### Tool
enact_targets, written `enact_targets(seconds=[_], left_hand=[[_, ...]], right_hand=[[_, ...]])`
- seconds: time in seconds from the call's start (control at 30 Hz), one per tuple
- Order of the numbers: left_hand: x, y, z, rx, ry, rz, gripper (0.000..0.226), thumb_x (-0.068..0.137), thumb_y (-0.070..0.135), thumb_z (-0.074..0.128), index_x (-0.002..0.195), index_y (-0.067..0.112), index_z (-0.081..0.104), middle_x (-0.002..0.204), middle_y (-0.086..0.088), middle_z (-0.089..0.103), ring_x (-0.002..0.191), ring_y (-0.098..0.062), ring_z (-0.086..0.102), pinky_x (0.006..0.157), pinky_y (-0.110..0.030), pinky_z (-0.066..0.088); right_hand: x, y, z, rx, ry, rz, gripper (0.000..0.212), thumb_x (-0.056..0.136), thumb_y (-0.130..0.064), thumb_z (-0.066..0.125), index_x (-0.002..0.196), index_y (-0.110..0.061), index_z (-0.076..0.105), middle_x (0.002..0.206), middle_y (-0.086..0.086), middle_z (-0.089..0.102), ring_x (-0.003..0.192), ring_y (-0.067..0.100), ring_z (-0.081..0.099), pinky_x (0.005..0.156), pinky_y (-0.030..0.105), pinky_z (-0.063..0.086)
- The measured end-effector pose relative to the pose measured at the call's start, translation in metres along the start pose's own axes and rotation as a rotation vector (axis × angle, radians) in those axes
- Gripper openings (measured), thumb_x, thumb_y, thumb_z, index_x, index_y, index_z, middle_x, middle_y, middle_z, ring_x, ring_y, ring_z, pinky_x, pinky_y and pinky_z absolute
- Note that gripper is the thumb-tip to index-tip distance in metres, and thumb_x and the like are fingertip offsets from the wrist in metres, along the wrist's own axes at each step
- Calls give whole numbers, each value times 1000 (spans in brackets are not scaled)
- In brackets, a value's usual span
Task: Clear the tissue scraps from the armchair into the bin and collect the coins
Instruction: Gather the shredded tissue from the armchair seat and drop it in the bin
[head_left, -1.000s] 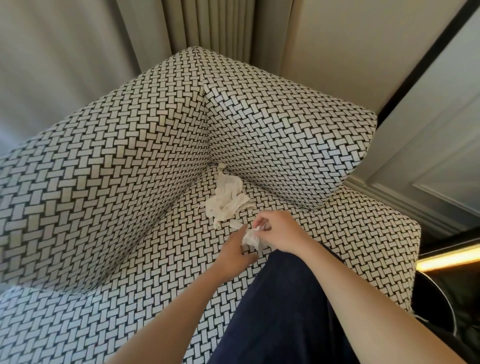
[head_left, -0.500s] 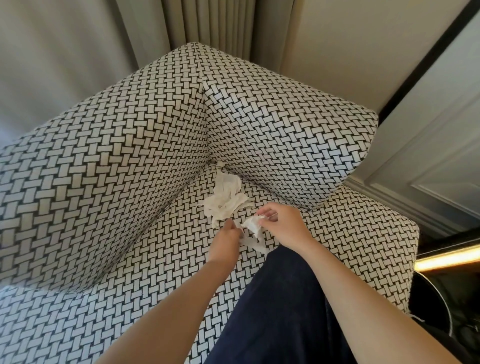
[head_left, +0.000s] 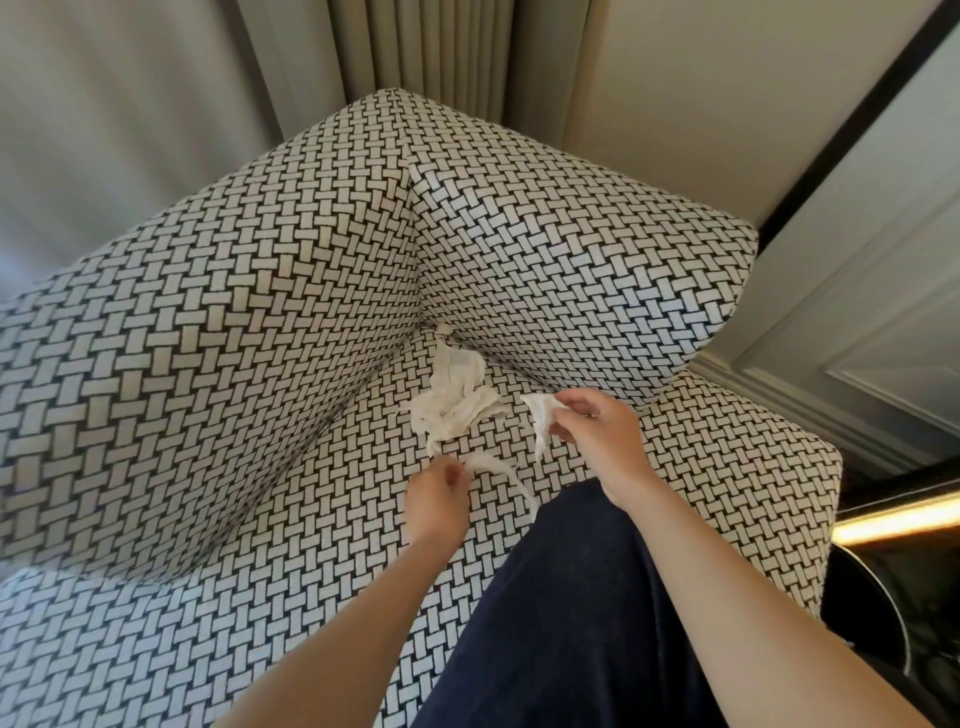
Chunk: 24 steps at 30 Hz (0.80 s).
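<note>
From the head camera we look down into the corner of an armchair (head_left: 208, 338) covered in a black-and-white basket-weave fabric, where the backrest and one side cushion meet above the seat. A crumpled tissue wad (head_left: 452, 402) lies on the seat right in that corner, and its upper end runs up into the crease between the cushions. Our right hand (head_left: 597, 436) hovers just to the right of the wad, with fingers and thumb curled to pinch a small tissue scrap (head_left: 540, 418) that hangs down from the fingertips above the seat. Our left hand (head_left: 434, 499) sits lower, just below the wad, with its fingers curled to pinch one end of a thin tissue strip (head_left: 498, 473). The strip arcs across the seat towards a dark blue trouser leg (head_left: 561, 623) that rests on the cushion between our forearms. We cannot tell whether the strip and the scrap are joined. Behind the armchair hangs a pale pleated curtain (head_left: 441, 52). To the right are a panelled wall (head_left: 857, 312), a glowing lit strip (head_left: 893, 514) and, below it, a dark round-rimmed object (head_left: 872, 623) beside the chair.
</note>
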<state>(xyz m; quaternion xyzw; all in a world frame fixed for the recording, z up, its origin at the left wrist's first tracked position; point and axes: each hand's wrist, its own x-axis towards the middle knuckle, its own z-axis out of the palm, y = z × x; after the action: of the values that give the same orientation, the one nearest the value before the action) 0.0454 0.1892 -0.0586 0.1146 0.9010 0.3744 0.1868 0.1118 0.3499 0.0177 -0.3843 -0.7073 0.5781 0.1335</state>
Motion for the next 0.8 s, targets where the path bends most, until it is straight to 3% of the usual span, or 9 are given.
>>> enact_targets(seconds=[0.07, 0.13, 0.3, 0.4, 0.6, 0.67, 0.8], left_hand=[[-4, 10, -2, -300, 9, -191, 8, 91, 25, 59, 96, 19, 59, 90, 3, 65, 70, -2, 54, 54, -13, 38], [-6, 20, -6, -492, -29, -253, 12, 87, 26, 64, 96, 21, 59, 87, 7, 66, 73, -2, 58, 53, -13, 38], [-6, 41, -14, -622, -141, -100, 10, 82, 10, 68, 88, 19, 68, 85, 6, 70, 78, 1, 64, 60, -6, 45], [-5, 48, -19, -698, -180, -16, 14, 84, 7, 66, 82, 19, 71, 84, 4, 72, 76, -2, 66, 64, -7, 46], [3, 49, -28, -752, -234, 55, 18, 89, 14, 61, 102, 23, 69, 98, 8, 72, 91, -4, 66, 75, -11, 50], [10, 45, -29, -674, -152, 58, 21, 91, 20, 59, 109, 28, 64, 103, 9, 69, 98, -7, 63, 81, -13, 47], [31, 26, -23, -69, 65, 140, 25, 89, 17, 60, 111, 27, 65, 136, 3, 45, 127, -22, 29, 99, -26, 25]], right_hand=[[-2, -1, 1, -78, -58, -44, 23, 83, -11, 63, 96, -30, 64, 96, -4, 66, 74, 3, 67, 68, 16, 52], [-4, -2, 2, -191, -152, -106, 32, 82, -14, 65, 107, -34, 60, 94, -8, 65, 76, 2, 65, 62, 10, 48], [-8, 0, 11, -400, -324, -220, 59, 83, -16, 67, 134, -37, 44, 96, -13, 60, 72, -2, 62, 66, 9, 49], [-8, 2, 14, -463, -344, -295, 49, 87, -16, 63, 133, -29, 50, 103, -8, 58, 80, 1, 59, 78, 20, 52], [-5, 3, 14, -512, -215, -366, 17, 89, -19, 60, 105, -18, 67, 93, -5, 57, 77, 7, 55, 68, 16, 44], [-2, 3, 13, -490, -121, -336, 17, 90, -19, 59, 104, -15, 67, 97, -1, 57, 76, 6, 53, 66, 12, 43], [0, 4, 8, -425, 2, -277, 21, 91, -21, 58, 109, -13, 65, 108, 1, 52, 76, -1, 50, 65, 3, 39]])
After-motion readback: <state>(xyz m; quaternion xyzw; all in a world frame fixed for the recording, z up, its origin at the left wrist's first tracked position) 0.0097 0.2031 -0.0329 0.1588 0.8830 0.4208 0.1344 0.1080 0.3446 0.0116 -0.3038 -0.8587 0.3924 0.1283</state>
